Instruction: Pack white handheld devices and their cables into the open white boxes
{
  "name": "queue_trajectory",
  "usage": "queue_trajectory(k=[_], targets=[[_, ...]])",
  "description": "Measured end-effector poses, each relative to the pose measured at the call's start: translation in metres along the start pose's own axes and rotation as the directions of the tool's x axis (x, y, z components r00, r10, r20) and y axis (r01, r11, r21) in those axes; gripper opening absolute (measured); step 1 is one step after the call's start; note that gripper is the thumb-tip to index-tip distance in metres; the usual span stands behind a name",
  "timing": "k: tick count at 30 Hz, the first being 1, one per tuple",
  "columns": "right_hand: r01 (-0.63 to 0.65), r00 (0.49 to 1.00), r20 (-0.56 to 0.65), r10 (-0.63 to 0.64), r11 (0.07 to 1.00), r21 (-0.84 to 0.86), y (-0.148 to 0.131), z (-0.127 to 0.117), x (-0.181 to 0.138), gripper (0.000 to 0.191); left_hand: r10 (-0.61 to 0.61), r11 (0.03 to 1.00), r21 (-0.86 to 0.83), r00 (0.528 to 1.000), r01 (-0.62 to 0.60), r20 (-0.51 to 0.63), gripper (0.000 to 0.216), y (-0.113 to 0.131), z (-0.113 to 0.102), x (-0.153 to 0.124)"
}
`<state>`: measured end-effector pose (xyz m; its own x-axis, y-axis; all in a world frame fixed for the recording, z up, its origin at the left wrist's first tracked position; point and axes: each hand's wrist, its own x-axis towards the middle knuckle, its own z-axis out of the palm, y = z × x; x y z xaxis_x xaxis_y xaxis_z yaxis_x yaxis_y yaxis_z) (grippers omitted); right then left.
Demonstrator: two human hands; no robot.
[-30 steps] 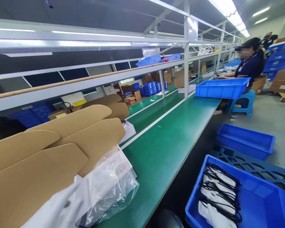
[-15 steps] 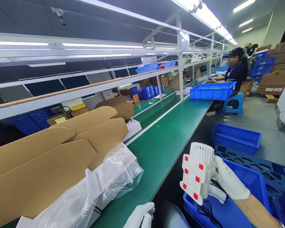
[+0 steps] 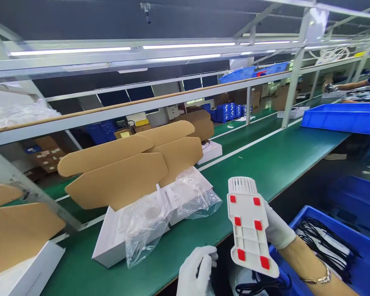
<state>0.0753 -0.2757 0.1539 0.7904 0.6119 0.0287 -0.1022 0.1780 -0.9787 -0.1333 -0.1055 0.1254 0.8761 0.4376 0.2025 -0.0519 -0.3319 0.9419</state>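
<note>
Gloved right hand (image 3: 276,230) grasping white device with red pads (image 3: 249,226) above green bench's near edge (image 3: 265,164), gloved left hand (image 3: 197,269) loosely curled, empty, open white box with plastic bag (image 3: 148,218) near bench's middle

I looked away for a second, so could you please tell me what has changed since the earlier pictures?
The right hand took a white part with red pads out of the blue bin and raised it. The left hand left the plastic bag. The boxes stayed put.
</note>
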Motion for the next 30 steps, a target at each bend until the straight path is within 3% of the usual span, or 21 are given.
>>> queue_trajectory(k=[2,5,7,10,13,15,16,17,19,21,25,28,30], targets=[[0.128,0.991,-0.009,-0.136,0.953,-0.276,-0.005,0.012,0.005,0.072,-0.044,0.996,-0.076,0.999,0.042,-0.022,0.069,0.004,-0.001,0.001],[0.248,0.935,-0.034,-0.353,0.72,-0.648,-0.013,0.022,0.013,0.053,-0.093,0.969,-0.24,0.988,0.062,-0.12,0.075,0.017,0.004,0.006],[0.264,0.917,-0.032,-0.397,0.666,-0.697,-0.018,0.027,0.017,0.044,-0.074,0.949,-0.314,0.988,0.028,-0.135,0.078,0.032,0.012,0.014],[0.297,0.917,-0.019,-0.399,0.714,-0.634,-0.03,0.034,0.022,0.049,-0.069,0.949,-0.311,0.994,0.042,-0.078,0.071,0.054,0.026,0.032],[0.339,0.913,0.011,-0.407,0.745,-0.575,-0.051,0.041,0.026,0.05,-0.079,0.921,-0.387,0.994,0.044,-0.075,0.081,0.065,0.038,0.056],[0.356,0.913,0.086,-0.398,0.678,-0.644,-0.071,0.045,0.029,0.056,-0.076,0.806,-0.591,0.996,0.028,-0.055,0.064,0.068,0.043,0.07],[0.349,0.918,0.122,-0.378,0.619,-0.704,-0.081,0.046,0.03,0.058,-0.126,0.697,-0.713,0.992,0.074,-0.02,0.048,0.07,0.045,0.075],[0.33,0.925,0.145,-0.352,0.553,-0.765,-0.09,0.048,0.032,0.059,-0.206,0.557,-0.815,0.977,0.162,0.053,0.036,0.073,0.047,0.079],[0.272,0.942,0.139,-0.306,0.451,-0.85,-0.104,0.05,0.035,0.057,-0.337,0.236,-0.908,0.906,0.346,0.257,0.037,0.08,0.05,0.083],[0.23,0.945,0.109,-0.309,0.39,-0.892,-0.111,0.053,0.035,0.047,-0.328,0.004,-0.901,0.852,0.433,0.408,0.042,0.087,0.053,0.083],[0.292,0.917,0.137,-0.376,0.394,-0.872,-0.107,0.062,0.015,0.03,-0.14,-0.141,-0.873,0.864,0.466,0.484,0.036,0.075,0.059,0.08],[0.362,0.907,0.171,-0.384,0.507,-0.783,-0.092,0.067,-0.01,0.028,-0.04,-0.208,-0.834,0.847,0.511,0.529,0.026,0.049,0.064,0.082],[0.372,0.908,0.151,-0.391,0.588,-0.718,-0.078,0.065,-0.023,0.031,-0.007,-0.19,-0.827,0.842,0.529,0.539,0.026,0.031,0.065,0.084]])
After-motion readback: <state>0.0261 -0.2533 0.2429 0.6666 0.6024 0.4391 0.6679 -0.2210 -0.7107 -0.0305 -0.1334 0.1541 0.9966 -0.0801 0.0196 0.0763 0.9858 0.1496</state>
